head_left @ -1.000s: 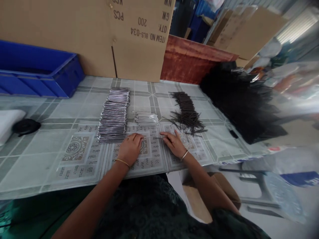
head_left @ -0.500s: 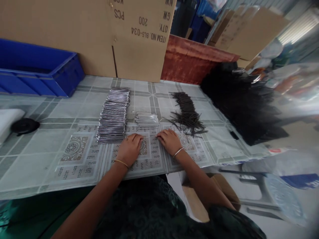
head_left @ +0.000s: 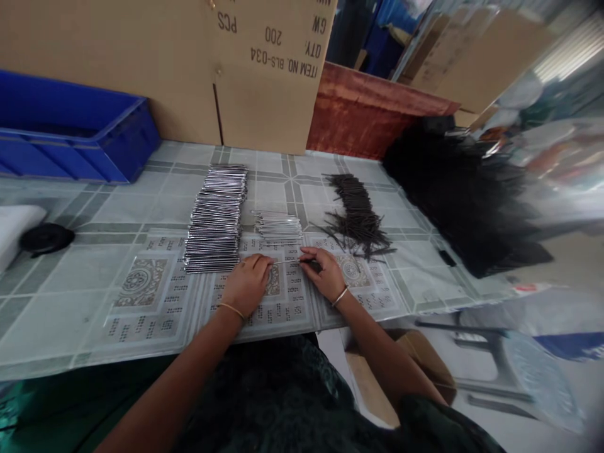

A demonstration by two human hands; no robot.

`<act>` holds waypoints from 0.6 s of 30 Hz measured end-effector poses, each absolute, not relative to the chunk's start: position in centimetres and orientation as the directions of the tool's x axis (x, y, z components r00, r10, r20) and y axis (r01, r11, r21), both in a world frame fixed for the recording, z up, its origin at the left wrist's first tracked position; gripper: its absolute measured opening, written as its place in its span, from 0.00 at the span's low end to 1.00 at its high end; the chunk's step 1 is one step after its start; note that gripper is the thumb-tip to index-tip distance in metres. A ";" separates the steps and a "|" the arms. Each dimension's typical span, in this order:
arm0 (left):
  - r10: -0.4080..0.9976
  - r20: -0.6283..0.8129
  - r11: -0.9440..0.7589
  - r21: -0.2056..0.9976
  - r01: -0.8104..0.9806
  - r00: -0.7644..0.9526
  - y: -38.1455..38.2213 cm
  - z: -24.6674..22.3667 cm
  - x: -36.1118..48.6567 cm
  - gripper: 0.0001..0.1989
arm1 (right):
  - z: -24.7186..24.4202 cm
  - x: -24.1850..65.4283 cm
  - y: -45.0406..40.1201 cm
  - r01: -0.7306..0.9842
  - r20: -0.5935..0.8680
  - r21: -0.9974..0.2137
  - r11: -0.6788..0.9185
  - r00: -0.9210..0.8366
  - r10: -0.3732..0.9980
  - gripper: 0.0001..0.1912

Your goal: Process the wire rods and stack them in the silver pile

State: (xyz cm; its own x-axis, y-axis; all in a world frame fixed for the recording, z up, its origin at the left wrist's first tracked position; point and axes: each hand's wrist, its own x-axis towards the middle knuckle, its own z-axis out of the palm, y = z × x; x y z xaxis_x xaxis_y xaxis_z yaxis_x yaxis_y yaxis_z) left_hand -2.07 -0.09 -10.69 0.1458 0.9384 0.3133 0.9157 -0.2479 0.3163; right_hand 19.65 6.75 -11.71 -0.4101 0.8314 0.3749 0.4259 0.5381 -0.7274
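A thin metal rod (head_left: 285,261) spans the gap between my two hands, low over the patterned tablecloth. Its left end is pinched in the fingers of my left hand (head_left: 249,283). My right hand (head_left: 323,274) has thumb and fingertips around the other end, with a gap inside the curl of the fingers. Left of my left hand lies a long stack of shiny twisted rods (head_left: 214,220). A smaller row of thin silver rods (head_left: 278,227) lies just beyond my hands. Dark thin sticks (head_left: 356,214) form a loose pile at the right.
A blue crate (head_left: 127,138) stands at the back left, against a large cardboard sheet (head_left: 264,107). The black round object (head_left: 47,239) is at the far left. A black heap (head_left: 453,195) covers the table's right side, and a stool (head_left: 533,371) stands beyond the front edge.
My right hand's fingers have spread a little from a flatter pinch, its thumb now lower and apart from the index finger. The rod stays between the hands; the left hand has barely moved.
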 end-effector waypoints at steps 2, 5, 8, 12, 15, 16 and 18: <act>0.939 0.310 -0.249 0.311 0.917 0.150 -0.1 -10.8 -2.1 0.14 | -11.6 19.6 6.7 0.437 0.373 -0.721 0.537 -0.409 0.833 0.16; 0.941 0.305 -0.239 0.302 0.923 0.144 -0.1 -10.9 -2.1 0.14 | -11.6 19.6 6.7 0.431 0.375 -0.726 0.536 -0.406 0.834 0.15; 0.942 0.299 -0.242 0.296 0.924 0.151 -0.1 -10.9 -2.1 0.14 | -11.7 19.6 6.7 0.411 0.379 -0.735 0.539 -0.411 0.829 0.15; 0.946 0.290 -0.230 0.287 0.930 0.144 -0.1 -10.8 -2.0 0.14 | -11.7 19.6 6.6 0.406 0.391 -0.728 0.553 -0.418 0.820 0.15; 0.948 0.276 -0.233 0.265 0.936 0.158 -0.1 -10.8 -2.1 0.14 | -11.6 19.7 6.6 0.419 0.405 -0.704 0.573 -0.426 0.809 0.15; 0.948 0.269 -0.240 0.254 0.937 0.170 -0.2 -10.8 -2.1 0.14 | -11.6 19.8 6.5 0.434 0.409 -0.685 0.585 -0.435 0.802 0.15; 0.948 0.255 -0.254 0.237 0.938 0.192 -0.2 -10.9 -2.2 0.14 | -11.4 19.9 6.4 0.482 0.407 -0.624 0.615 -0.471 0.782 0.15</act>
State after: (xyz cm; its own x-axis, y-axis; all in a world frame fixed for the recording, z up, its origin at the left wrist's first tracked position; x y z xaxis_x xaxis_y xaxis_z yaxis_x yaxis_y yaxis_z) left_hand -2.23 -0.20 -10.94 0.1920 0.9477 0.2551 0.9379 -0.2537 0.2366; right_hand 19.88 6.43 -11.44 -0.4715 0.7822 0.4072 0.4820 0.6152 -0.6238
